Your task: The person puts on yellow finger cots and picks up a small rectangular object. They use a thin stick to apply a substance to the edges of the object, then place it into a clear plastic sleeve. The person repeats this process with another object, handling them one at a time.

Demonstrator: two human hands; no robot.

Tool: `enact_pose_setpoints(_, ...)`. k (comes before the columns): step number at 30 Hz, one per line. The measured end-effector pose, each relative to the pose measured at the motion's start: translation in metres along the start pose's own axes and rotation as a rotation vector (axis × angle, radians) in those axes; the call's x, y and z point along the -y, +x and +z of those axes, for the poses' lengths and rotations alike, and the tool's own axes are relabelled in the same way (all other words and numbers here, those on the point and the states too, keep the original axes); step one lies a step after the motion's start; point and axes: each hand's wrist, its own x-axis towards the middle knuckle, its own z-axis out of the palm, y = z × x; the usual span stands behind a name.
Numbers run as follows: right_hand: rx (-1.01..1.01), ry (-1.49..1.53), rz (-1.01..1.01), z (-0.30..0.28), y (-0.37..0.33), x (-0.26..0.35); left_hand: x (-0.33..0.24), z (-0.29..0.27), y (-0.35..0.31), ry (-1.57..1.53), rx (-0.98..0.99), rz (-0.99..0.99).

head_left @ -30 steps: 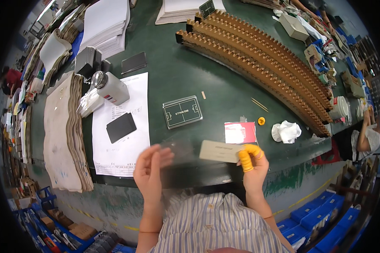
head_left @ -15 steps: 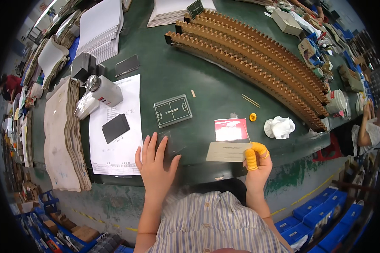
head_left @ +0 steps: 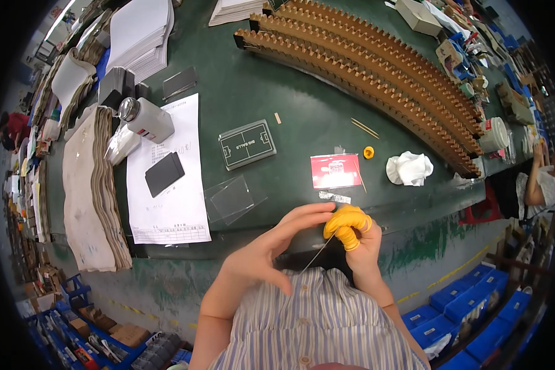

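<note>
My right hand [head_left: 354, 237], with yellow finger cots on its thumb and fingers, grips a thin rectangular card [head_left: 317, 254] just in front of the table edge. The card is turned almost edge-on and shows as a narrow line. My left hand [head_left: 271, 243] reaches across to it, fingers stretched out and thumb apart, fingertips beside the right-hand finger cots. Whether the left hand touches the card I cannot tell. A clear plastic sleeve [head_left: 231, 198] lies flat on the table, left of my hands. Beyond it rests a dark green card stack [head_left: 248, 145] with white pitch lines.
A pump bottle [head_left: 148, 120] and dark cards [head_left: 164, 174] are on a printed sheet [head_left: 191, 222]. Long notched wooden racks [head_left: 364, 86] span the back right. Nearer lie a red-and-white card [head_left: 336, 171], a yellow finger cot [head_left: 368, 152], thin sticks [head_left: 365, 127] and a white cloth [head_left: 409, 169].
My right hand has tilted the card from facing up to nearly edge-on. My left hand has left the clear sleeve and moved right, up to the right hand.
</note>
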Motion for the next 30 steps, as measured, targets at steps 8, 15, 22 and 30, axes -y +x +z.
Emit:
enact_pose_setpoints(8,0.016,-0.022,-0.001,-0.001,-0.002,-0.008,-0.002,-0.007,0.008,0.199,0.166,0.055)
enact_pose_setpoints(15,0.044,-0.335,-0.156,-0.003,0.02,0.003,-0.012,0.0,0.004,0.282,0.009,0.041)
enact_pose_setpoints(22,0.316,-1.131,-0.208,-0.028,0.074,0.034,0.003,-0.003,-0.011,0.046,-0.114,0.056)
enact_pose_setpoints(30,0.487,-1.198,-0.155,-0.033,0.1,0.017,0.006,0.0,-0.013,-0.078,-0.333,-0.012)
